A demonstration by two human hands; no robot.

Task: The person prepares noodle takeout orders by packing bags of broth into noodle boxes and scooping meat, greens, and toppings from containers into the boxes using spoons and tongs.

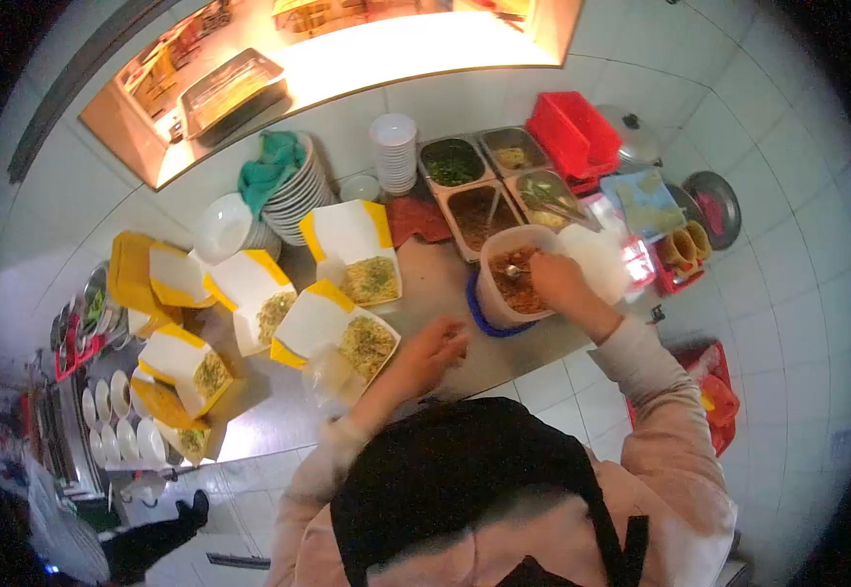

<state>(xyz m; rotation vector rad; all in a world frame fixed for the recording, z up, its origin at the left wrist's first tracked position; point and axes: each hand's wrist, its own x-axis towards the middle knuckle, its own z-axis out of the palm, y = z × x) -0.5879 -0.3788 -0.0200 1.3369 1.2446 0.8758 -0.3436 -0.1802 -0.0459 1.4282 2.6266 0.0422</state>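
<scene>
My right hand [560, 284] reaches into a tall whitish tub [494, 298] and grips a metal spoon [515, 270]. The spoon dips into reddish-brown chunky food [518, 292]. A blue ring or lid [489, 318] surrounds the tub's base. Near the counter's front edge, my left hand [433, 354] is loosely closed, with nothing visible in its fingers. Left of it stands an open yellow-and-white takeaway box [367, 344] of noodles, with a crumpled clear plastic bag [331, 377] against it. Another noodle box [372, 281] stands behind.
More food boxes [271, 313] spread leftward. Stacked bowls [296, 201] and small white cups [394, 157] line the back. Metal ingredient pans [479, 215] adjoin the tub, with a red basket [574, 137] behind them. Another person's dark-clothed leg [152, 538] shows at lower left.
</scene>
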